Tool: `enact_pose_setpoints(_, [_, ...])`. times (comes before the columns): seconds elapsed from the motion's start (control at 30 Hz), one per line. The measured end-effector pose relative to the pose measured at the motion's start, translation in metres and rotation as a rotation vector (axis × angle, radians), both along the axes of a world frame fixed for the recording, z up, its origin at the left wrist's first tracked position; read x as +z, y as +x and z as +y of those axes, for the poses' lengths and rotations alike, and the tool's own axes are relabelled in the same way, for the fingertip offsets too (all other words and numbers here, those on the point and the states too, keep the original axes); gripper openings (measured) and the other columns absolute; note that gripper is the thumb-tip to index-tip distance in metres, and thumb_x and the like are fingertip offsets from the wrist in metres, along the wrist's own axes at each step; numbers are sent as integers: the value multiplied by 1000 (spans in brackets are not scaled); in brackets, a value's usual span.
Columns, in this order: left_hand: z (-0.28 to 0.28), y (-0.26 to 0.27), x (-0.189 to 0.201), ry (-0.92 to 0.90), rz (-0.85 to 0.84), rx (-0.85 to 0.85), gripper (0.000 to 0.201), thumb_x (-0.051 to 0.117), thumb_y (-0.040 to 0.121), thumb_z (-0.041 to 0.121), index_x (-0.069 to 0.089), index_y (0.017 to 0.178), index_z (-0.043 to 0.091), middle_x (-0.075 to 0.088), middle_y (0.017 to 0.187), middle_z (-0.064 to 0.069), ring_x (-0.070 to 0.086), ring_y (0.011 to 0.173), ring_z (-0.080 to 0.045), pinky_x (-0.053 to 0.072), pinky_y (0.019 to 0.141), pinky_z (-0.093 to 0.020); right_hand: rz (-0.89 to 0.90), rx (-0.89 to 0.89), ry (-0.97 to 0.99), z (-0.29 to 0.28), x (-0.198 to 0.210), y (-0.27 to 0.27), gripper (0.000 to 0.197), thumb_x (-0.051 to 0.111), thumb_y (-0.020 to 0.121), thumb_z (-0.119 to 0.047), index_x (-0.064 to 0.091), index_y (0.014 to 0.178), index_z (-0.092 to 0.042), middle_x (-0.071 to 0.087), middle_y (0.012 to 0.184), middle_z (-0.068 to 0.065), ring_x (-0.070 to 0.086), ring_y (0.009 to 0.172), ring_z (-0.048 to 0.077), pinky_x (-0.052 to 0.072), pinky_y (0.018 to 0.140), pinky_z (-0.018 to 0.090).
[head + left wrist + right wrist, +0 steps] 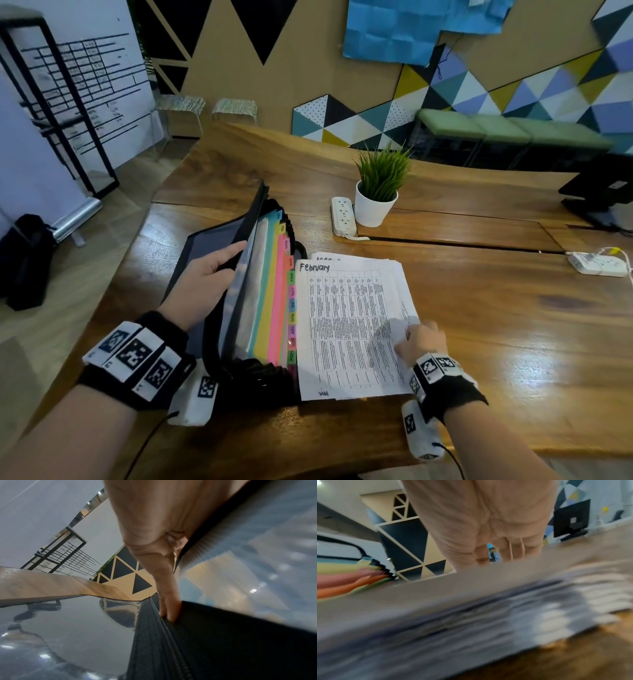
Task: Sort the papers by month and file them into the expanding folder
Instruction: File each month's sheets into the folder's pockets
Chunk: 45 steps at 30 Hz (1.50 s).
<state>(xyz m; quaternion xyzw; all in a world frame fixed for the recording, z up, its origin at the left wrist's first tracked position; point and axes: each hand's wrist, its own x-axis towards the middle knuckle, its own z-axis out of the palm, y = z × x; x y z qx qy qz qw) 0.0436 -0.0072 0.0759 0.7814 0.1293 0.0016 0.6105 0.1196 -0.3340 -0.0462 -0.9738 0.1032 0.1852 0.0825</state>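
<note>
A black expanding folder (260, 373) stands open on the wooden table, with coloured dividers (270, 291) and month tabs along their right edge. My left hand (219, 263) grips the folder's front cover (240, 639) and holds it back to the left; the fingers (169, 601) are hooked over its black edge. To the right of the folder lies a stack of printed papers (349, 325); the top sheet is headed "February". My right hand (411, 337) rests on the stack's right edge with fairly straight fingers (515, 550). The papers (471, 615) hide its fingertips.
Behind the papers stand a potted plant (376, 202) and a white power strip (343, 216). A second power strip (597, 263) and a monitor base (599, 195) are at the far right. A black bag (27, 260) sits on the floor, left.
</note>
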Motion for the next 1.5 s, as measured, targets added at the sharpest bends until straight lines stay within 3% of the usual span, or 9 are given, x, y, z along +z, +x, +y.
enact_pose_setpoints(0.13, [-1, -1, -1, -2, 8, -9, 54, 45, 90, -5, 59, 104, 45, 70, 88, 30, 66, 88, 5, 51, 64, -11, 57, 51, -58, 5, -3, 1, 32, 46, 88, -12, 54, 118, -7, 41, 132, 10, 42, 119, 24, 39, 104, 37])
enact_pose_setpoints(0.37, [2, 0, -12, 49, 7, 18, 57, 44, 90, -4, 53, 134, 30, 58, 129, 14, 53, 121, -7, 43, 104, -35, 126, 21, -77, 10, 2, 11, 61, 53, 79, -61, 56, 115, -12, 43, 128, 12, 41, 117, 27, 41, 99, 41])
enact_pose_setpoints(0.57, [-3, -2, -14, 19, -14, -8, 59, 45, 89, -6, 58, 105, 50, 66, 101, 31, 64, 92, 5, 50, 71, -16, 128, -38, -56, 8, 0, 16, 54, 64, 76, -52, 53, 114, -16, 42, 124, 11, 38, 116, 28, 39, 98, 40])
enact_pose_setpoints(0.7, [1, -3, -12, 35, -14, 15, 59, 42, 89, -7, 56, 118, 43, 67, 108, 17, 64, 90, 1, 53, 81, -24, 87, -83, -37, 5, -2, 16, 44, 65, 78, -43, 54, 110, -16, 44, 119, 9, 41, 111, 26, 41, 98, 39])
enact_pose_setpoints(0.87, [23, -5, 2, 3, -28, 128, 62, 36, 85, -14, 59, 120, 32, 68, 83, 12, 57, 47, 5, 41, 41, -8, -53, -61, -99, 5, -8, 3, 26, 55, 89, -28, 54, 110, -13, 42, 122, 9, 42, 112, 23, 43, 98, 37])
enact_pose_setpoints(1.03, [41, -6, 4, 19, 14, 146, 67, 35, 83, -9, 64, 112, 44, 64, 80, -13, 47, 42, -6, 35, 35, -10, -45, 66, -60, 3, -14, 3, 21, 53, 89, -22, 54, 109, -15, 41, 130, 9, 39, 119, 24, 40, 102, 41])
enact_pose_setpoints(1.13, [37, -7, 7, 4, 10, 154, 65, 33, 84, -12, 62, 117, 36, 64, 83, -4, 47, 37, 0, 36, 35, -9, 24, 104, -27, -2, -9, 10, 13, 60, 83, -25, 57, 94, -19, 42, 127, 1, 41, 116, 22, 39, 102, 45])
enact_pose_setpoints(1.33, [37, -8, 11, 36, 54, 134, 65, 35, 85, -9, 61, 124, 36, 61, 77, -16, 37, 33, -10, 32, 32, -13, 101, 45, 109, -2, 5, 44, 67, 70, 75, -41, 41, 126, -10, 54, 119, 6, 54, 104, 22, 47, 84, 28])
enact_pose_setpoints(1.5, [28, -11, 20, -72, 28, 155, 63, 28, 87, -16, 56, 131, 19, 64, 67, 2, 47, 31, -2, 36, 31, -12, 142, 22, 6, 10, 2, 54, 92, 79, 60, -51, 39, 130, -8, 49, 123, 9, 52, 110, 26, 49, 92, 39])
